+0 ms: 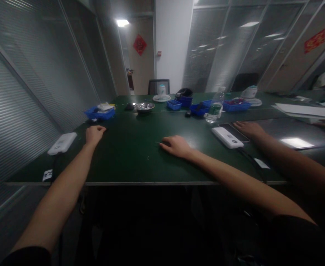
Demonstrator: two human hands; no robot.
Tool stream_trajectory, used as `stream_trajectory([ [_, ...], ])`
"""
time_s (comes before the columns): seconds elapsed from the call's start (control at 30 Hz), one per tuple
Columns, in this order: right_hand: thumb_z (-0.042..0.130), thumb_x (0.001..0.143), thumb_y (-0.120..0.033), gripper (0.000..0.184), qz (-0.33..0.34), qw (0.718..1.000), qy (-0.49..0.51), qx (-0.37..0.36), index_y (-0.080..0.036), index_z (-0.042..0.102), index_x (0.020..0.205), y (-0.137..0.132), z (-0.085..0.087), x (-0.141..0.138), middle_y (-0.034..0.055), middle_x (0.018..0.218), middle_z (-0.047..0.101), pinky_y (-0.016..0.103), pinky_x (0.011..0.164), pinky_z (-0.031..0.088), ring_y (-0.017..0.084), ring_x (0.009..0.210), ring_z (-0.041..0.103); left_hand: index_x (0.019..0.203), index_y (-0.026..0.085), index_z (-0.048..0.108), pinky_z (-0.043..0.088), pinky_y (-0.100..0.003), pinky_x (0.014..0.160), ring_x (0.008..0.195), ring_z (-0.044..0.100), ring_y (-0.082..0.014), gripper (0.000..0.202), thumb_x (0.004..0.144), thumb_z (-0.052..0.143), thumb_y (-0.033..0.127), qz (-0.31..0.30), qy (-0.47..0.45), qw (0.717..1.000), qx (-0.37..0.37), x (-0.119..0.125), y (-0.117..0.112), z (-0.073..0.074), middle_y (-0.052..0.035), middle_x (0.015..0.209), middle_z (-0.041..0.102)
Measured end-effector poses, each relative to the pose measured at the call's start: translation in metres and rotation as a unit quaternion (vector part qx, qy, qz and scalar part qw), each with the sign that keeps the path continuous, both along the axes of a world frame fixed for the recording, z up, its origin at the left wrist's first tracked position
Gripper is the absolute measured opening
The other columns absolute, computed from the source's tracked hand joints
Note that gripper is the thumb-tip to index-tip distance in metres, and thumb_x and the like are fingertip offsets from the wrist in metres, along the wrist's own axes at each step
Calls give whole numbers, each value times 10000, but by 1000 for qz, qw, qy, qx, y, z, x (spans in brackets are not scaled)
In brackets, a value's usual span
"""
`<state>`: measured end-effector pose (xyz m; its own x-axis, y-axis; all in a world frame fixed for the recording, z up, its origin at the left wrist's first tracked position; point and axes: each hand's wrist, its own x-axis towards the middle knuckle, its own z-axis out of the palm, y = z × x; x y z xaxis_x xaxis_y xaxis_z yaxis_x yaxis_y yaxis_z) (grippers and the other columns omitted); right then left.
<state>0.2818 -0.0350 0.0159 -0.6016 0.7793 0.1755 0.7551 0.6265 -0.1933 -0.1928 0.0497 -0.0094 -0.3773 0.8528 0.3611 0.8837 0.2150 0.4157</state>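
Note:
My left hand [94,135] is over the left part of the green table [129,159], thumb and fingers pressed together in a pinch. A tiny dark bit shows at its fingertips, too small to name. Nearest to it are a blue tray [101,113] with white and yellow items and a white power bank-like device [62,143] with a black cable. My right hand [176,146] rests low near the middle of the tabletop, fingers curled towards the thumb. A faint thin line sticks out to the left of these fingertips; what it is I cannot make out.
Farther back are a metal bowl [144,107], a small blue tray [174,105], a plastic water bottle [215,107] and a white fan [161,93]. On the right lie a second white device [227,137], a dark flat panel [278,131] and another person's hand [249,128].

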Motion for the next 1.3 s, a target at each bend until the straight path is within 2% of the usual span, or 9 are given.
stream_trajectory([
  [0.23, 453, 1076, -542, 470, -1, 1000, 4, -8, -202, 716, 1264, -1, 1, 0, 97, 1097, 774, 281, 707, 458, 203, 856, 700, 893, 169, 801, 490, -404, 1021, 1094, 688, -317, 150, 804, 754, 281, 83, -131, 988, 12, -13, -4, 9, -97, 955, 786],
  [0.47, 453, 1076, -544, 468, -3, 1000, 0, -10, -210, 714, 1275, 1, 0, 1, 102, 1099, 771, 286, 731, 458, 214, 885, 705, 938, 109, 756, 477, -366, 997, 1048, 650, -255, 128, 818, 725, 141, 121, -165, 979, 5, -24, -10, 9, -44, 866, 749],
  [0.67, 441, 1079, -539, 475, 4, 1000, -1, 5, -199, 712, 1271, 2, -1, 1, 96, 1089, 772, 290, 721, 452, 214, 876, 702, 1062, 102, 784, 465, -378, 1046, 1123, 655, -270, 227, 843, 748, 147, 94, -150, 984, 4, -23, -9, 7, -80, 1071, 778],
  [0.77, 446, 1076, -541, 471, 2, 1000, -3, 5, -201, 720, 1252, 2, -1, 1, 93, 1079, 774, 290, 704, 446, 212, 863, 701, 1048, 177, 817, 481, -348, 1041, 1111, 688, -263, 199, 861, 771, 223, 16, -144, 989, -9, -6, -6, 8, -60, 1119, 791],
  [0.87, 449, 1075, -541, 472, -5, 1000, -4, 3, -202, 718, 1265, 2, -2, 1, 91, 1072, 776, 285, 691, 443, 207, 848, 699, 1059, 229, 832, 481, -367, 1066, 1141, 695, -277, 215, 858, 779, 288, -158, -121, 980, -25, 28, -4, 7, -61, 1177, 787],
  [0.93, 445, 1078, -538, 471, -6, 1000, -2, 0, -202, 718, 1263, 2, -2, 0, 91, 1079, 775, 281, 689, 440, 201, 841, 697, 1090, 243, 830, 468, -400, 1097, 1181, 682, -287, 253, 868, 769, 350, -289, -108, 951, -30, 59, -6, 6, -63, 1216, 776],
  [1.07, 443, 1082, -532, 459, 13, 1000, 0, 14, -203, 718, 1244, 0, -2, 0, 92, 1089, 770, 286, 713, 435, 206, 870, 694, 1171, 239, 801, 501, -418, 1065, 1163, 688, -268, 326, 932, 708, 440, -475, -122, 869, -57, 125, -21, 5, -63, 1226, 763],
  [1.17, 443, 1082, -536, 456, 36, 999, -5, 20, -202, 715, 1232, -1, -1, 0, 94, 1074, 767, 294, 722, 431, 210, 864, 688, 1163, 220, 796, 513, -400, 1026, 1121, 694, -248, 290, 976, 672, 403, -551, -118, 825, -52, 161, -37, 6, -75, 1186, 762],
  [1.3, 447, 1081, -527, 451, 52, 998, -15, 20, -202, 716, 1241, -1, -1, 0, 98, 1073, 765, 299, 739, 432, 216, 877, 684, 1155, 219, 798, 515, -386, 997, 1089, 694, -238, 256, 1003, 656, 368, -583, -117, 803, -37, 180, -47, 4, -81, 1151, 759],
])
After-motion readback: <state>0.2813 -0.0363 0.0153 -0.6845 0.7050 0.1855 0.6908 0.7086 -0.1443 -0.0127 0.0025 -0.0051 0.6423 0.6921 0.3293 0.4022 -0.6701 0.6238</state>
